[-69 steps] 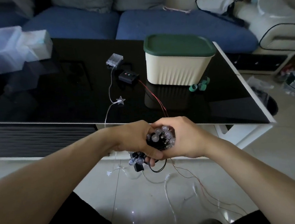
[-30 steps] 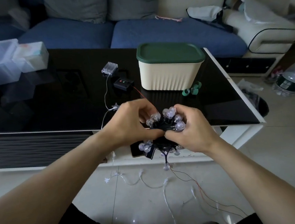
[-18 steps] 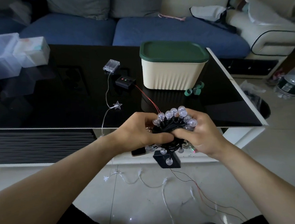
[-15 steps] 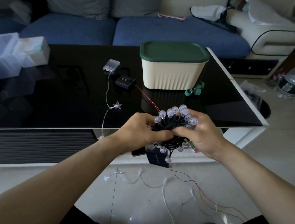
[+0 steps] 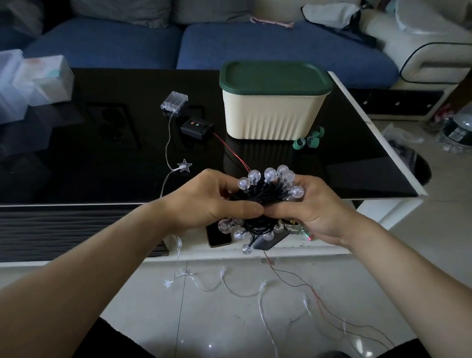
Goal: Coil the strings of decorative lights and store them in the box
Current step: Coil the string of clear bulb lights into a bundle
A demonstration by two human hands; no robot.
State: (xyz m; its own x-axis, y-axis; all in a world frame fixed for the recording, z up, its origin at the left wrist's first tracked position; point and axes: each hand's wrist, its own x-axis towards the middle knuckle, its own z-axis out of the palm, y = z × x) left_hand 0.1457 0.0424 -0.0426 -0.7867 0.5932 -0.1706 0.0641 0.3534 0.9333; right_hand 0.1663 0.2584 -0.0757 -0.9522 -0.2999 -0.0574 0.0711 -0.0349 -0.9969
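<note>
Both hands, left [image 5: 208, 200] and right [image 5: 313, 212], grip the bunched bulb string [image 5: 262, 202], bulbs fanning upward.

It is a home living room: a blue-cushioned sofa [image 5: 275, 43] stands behind a glossy black bench [image 5: 86, 162], over a pale tiled floor [image 5: 240, 319].

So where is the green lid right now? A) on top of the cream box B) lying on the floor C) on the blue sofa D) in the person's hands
A: the green lid sits shut on the cream box on the black table, while both the left hand and right hand hold the bundle of round bulb lights.
</note>
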